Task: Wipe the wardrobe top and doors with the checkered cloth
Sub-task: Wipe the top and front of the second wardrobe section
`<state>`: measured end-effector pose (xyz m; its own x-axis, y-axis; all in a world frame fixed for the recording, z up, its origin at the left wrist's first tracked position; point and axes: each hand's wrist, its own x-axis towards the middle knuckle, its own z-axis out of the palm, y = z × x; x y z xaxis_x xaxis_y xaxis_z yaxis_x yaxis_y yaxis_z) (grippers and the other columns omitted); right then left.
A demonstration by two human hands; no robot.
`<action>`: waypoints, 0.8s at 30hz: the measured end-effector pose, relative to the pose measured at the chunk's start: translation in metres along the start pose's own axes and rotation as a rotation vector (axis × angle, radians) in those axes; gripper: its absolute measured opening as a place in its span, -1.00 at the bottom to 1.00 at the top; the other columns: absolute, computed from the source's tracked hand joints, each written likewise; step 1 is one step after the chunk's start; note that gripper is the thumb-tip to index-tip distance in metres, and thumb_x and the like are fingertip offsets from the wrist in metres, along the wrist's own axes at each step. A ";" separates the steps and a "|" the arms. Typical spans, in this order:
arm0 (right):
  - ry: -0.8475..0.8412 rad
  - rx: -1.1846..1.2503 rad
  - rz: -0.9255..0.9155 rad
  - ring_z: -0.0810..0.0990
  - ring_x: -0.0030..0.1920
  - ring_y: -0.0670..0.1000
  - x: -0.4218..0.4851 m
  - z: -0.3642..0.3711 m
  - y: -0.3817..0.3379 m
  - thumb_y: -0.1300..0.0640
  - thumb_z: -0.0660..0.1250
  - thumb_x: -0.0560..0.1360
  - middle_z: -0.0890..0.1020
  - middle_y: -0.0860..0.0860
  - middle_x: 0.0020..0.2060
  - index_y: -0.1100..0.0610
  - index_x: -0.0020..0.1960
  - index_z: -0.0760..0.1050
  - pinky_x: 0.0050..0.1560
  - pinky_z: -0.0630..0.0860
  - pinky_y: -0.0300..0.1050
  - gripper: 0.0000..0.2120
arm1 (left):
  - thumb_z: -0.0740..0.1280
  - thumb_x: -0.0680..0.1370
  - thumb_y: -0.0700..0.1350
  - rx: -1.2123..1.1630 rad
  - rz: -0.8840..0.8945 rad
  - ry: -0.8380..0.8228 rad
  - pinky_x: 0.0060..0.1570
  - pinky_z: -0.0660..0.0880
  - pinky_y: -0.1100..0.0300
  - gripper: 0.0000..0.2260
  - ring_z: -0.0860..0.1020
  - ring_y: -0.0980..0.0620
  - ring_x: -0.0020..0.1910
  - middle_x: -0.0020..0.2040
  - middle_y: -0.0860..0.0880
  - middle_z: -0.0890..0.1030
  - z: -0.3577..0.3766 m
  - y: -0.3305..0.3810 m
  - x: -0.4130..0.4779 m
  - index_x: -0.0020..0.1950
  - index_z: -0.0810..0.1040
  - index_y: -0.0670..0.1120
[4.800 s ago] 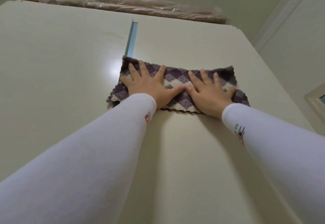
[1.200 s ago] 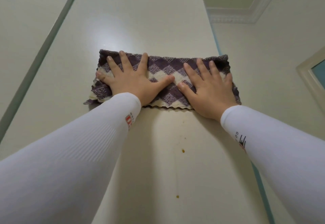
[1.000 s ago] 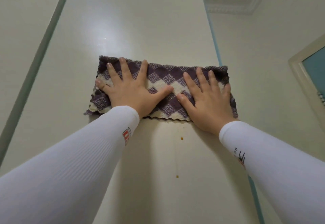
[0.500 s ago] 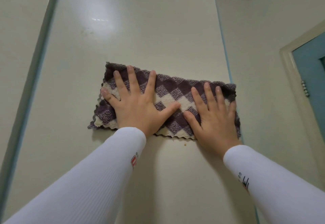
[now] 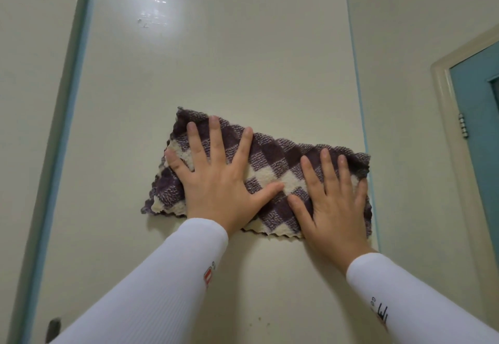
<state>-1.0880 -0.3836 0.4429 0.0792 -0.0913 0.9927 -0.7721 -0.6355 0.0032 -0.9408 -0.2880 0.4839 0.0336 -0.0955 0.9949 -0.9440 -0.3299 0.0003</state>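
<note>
The purple and cream checkered cloth (image 5: pixel 272 165) lies spread flat against the cream wardrobe door (image 5: pixel 216 60), reaching the door's right edge. My left hand (image 5: pixel 216 181) presses on the cloth's left half with fingers straight and spread. My right hand (image 5: pixel 332 203) presses flat on the right half, its little finger near the door's edge. Both arms wear white sleeves.
A blue-edged gap (image 5: pixel 64 117) separates this door from the neighbouring door on the left. A dark handle (image 5: pixel 52 329) shows at the lower left. To the right is a cream wall (image 5: pixel 405 127) and a teal room door (image 5: pixel 478 117) with a hinge.
Both hands have slid the cloth down the wardrobe door, away from its top. The wardrobe top has left the view and the teal room door has come in at the right.
</note>
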 end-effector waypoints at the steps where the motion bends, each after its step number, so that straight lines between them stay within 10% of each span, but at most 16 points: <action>1: -0.006 -0.008 0.003 0.02 0.47 0.14 -0.001 -0.001 -0.001 -0.31 -0.19 0.54 0.15 0.08 0.50 -0.09 0.49 0.04 0.27 0.08 0.45 -0.41 | -0.10 0.30 0.55 -0.003 0.001 -0.005 0.26 -0.15 -0.44 -0.16 -0.08 -0.32 0.48 0.53 -0.19 0.01 -0.001 0.000 -0.001 0.48 0.11 0.16; 10: -0.039 -0.021 -0.062 0.04 0.48 0.14 0.018 -0.008 -0.020 -0.32 -0.07 0.48 0.18 0.09 0.49 -0.10 0.48 0.15 0.30 0.01 0.46 -0.38 | -0.21 0.22 0.59 0.076 0.010 -0.088 0.29 -0.21 -0.40 -0.13 -0.31 -0.27 0.46 0.52 -0.09 -0.28 -0.013 -0.039 0.017 0.46 -0.25 0.26; 24: 0.033 -0.010 -0.245 0.10 0.48 0.19 0.060 0.008 -0.079 -0.29 -0.03 0.49 0.19 0.09 0.49 -0.06 0.48 0.17 0.32 0.01 0.45 -0.38 | -0.18 0.24 0.59 0.053 -0.149 -0.118 0.32 -0.20 -0.36 -0.14 -0.30 -0.21 0.47 0.52 -0.06 -0.29 -0.035 -0.102 0.023 0.45 -0.27 0.27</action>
<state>-1.0173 -0.3447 0.5018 0.2440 0.0899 0.9656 -0.7384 -0.6283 0.2451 -0.8555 -0.2241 0.5103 0.2128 -0.1507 0.9654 -0.9072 -0.3975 0.1379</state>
